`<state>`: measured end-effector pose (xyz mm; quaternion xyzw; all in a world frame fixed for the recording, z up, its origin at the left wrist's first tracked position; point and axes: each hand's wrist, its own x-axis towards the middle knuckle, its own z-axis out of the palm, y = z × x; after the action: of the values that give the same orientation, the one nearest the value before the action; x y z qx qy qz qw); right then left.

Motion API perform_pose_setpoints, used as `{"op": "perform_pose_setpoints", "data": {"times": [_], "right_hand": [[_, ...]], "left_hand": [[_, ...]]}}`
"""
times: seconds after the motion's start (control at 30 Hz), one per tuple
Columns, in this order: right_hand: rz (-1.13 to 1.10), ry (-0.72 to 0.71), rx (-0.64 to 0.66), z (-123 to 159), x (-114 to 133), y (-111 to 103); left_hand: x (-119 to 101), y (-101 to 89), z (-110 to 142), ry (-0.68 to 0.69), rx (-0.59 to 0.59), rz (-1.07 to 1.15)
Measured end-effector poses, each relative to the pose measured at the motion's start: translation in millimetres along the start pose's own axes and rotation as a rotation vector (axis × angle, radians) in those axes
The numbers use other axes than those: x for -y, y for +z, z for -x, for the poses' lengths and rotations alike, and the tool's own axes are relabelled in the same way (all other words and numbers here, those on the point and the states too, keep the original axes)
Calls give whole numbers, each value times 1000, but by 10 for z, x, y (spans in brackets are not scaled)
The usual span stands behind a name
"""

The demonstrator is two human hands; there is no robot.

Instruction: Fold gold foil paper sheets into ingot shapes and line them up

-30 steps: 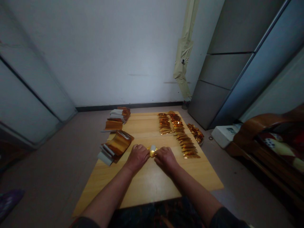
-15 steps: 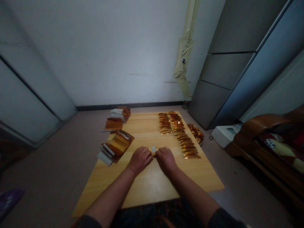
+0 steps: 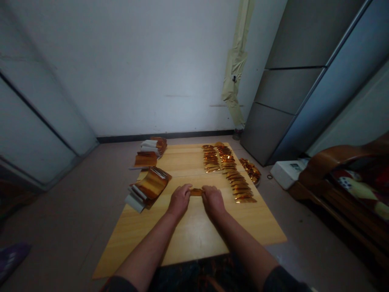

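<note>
1. Since the frame half a second earlier, the two hands have drawn slightly apart, and the pale patch between them has given way to a narrow, brown-gold foil strip (image 3: pixel 196 192).
2. The foil strip lies in the gap between the left hand (image 3: pixel 180 200) and the right hand (image 3: pixel 214 202), low over the middle of the bench (image 3: pixel 194 243); whether it touches the wood cannot be told.
3. Its long axis runs side to side, from one hand to the other, roughly parallel to the bench's near edge.
4. Neither hand is nearer: the left grip grasps the left end, the right grip the right end. The fingertips are partly hidden, so how firmly they press cannot be told.
5. The left hand is the closer one to the near stack of foil sheets (image 3: pixel 154 183), which lies beyond it to the left, apart from the fingers.
6. The right hand is the closer one to the long row of folded foil pieces (image 3: pixel 238 184), which slants away on the right, apart from the knuckles.
</note>
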<state>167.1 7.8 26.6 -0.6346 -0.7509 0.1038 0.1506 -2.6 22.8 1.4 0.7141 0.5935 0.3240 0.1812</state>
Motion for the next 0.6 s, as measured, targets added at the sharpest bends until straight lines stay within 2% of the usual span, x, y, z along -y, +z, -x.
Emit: {"op": "perform_pose_setpoints", "data": {"times": [0.07,0.17,0.43,0.6], "right_hand": [[12,44,-4,-6,35,-1],[40,84,-4,-23,64,0],[77,30,23,-63,0,-5],[141,44,40,-62,37,-3]], "left_hand": [[-20,19,-7,-28,-10,-24],[-25,39,-10,3,-28,-31],[-18,59,-16,7,-33,-33],[-20,78,-19,3,-38,-56]]}}
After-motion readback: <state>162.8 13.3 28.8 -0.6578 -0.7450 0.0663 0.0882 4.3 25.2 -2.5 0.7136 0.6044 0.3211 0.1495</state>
